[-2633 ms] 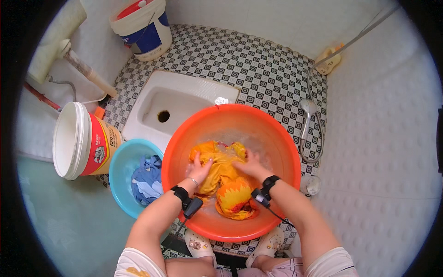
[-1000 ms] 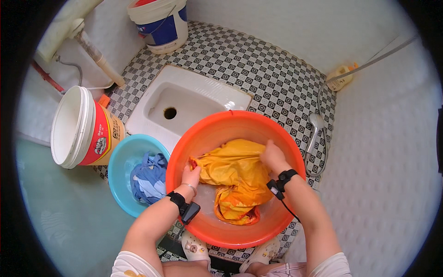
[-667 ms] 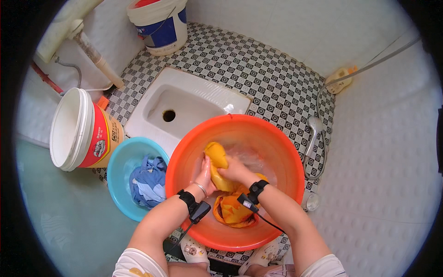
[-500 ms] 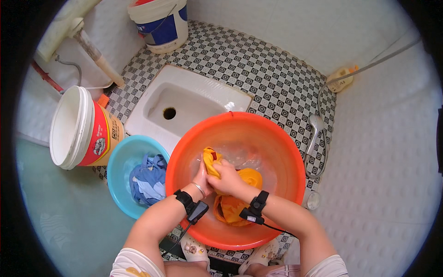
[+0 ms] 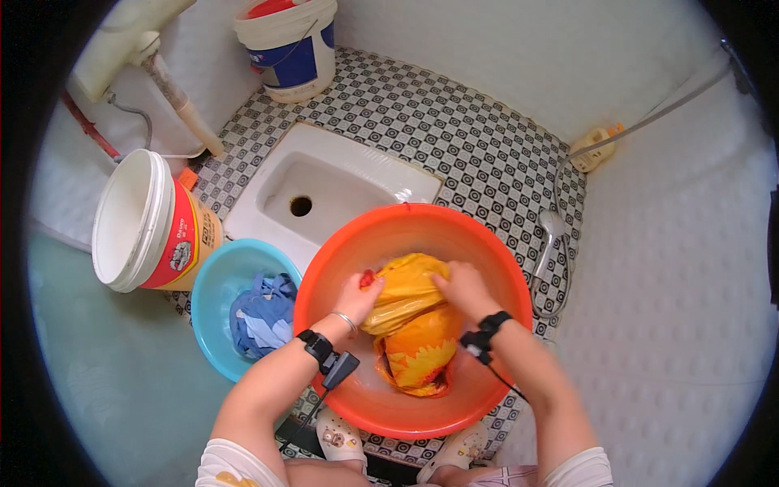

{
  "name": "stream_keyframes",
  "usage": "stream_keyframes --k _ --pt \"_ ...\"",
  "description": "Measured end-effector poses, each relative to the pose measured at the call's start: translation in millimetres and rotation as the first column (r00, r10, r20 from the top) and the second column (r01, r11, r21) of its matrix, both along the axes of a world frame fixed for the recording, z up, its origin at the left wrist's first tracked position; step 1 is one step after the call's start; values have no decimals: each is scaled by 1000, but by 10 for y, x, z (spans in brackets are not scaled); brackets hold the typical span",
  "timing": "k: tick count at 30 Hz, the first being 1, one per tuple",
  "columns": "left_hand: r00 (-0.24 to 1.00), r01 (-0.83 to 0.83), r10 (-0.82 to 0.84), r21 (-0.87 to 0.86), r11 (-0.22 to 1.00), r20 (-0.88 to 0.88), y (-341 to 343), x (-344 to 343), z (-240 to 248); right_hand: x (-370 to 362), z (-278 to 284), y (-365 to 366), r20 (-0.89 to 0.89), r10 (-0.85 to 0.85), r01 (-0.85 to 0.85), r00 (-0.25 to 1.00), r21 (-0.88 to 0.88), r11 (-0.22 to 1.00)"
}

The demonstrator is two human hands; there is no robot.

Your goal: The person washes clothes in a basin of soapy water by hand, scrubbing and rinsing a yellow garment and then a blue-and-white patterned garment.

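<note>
Well, nearest of all, cream clogs (image 5: 341, 438) stood partly hidden beneath the near rim of the orange plastic basin (image 5: 414, 424). Inside it, the bunched yellow-orange garment (image 5: 415, 325) ran from the middle toward that near rim, wet and glossy. It would probably handle as soft, limp and slippery, heavy from soaking yet hardly fragile; gathered folds at its far edge looked the surest hold. The left hand (image 5: 359, 298) had its grip closed on the left edge, a red patch (image 5: 367, 278) poking out beside it. The right hand (image 5: 468, 290), slightly blurred, touched the far right edge; whether its grip was closed could not be told. Folds hid the garment's cut. By the basin's left rim sat a turquoise basin (image 5: 213, 325) of blue cloth (image 5: 264, 316), beyond them a squat toilet (image 5: 381, 166); farthest, a white-and-blue bucket (image 5: 292, 65) was cut off at its top.
</note>
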State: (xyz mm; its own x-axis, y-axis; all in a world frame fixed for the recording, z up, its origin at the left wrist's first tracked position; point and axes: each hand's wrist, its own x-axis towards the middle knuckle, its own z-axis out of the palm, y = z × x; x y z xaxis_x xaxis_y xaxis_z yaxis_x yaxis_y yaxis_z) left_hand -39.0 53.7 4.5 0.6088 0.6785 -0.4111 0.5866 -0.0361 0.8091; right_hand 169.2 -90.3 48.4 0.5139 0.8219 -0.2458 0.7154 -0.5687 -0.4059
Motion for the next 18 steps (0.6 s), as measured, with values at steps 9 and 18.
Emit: stream_keyframes --k 9,18 --pt "869 487 -338 502 715 -362 -735 38 457 -51 -308 -426 -78 107 -123 991 -260 958" --pt "310 929 -772 348 124 -555 -1174 -390 197 198 -51 -615 -3 -174 167 985 -270 948"
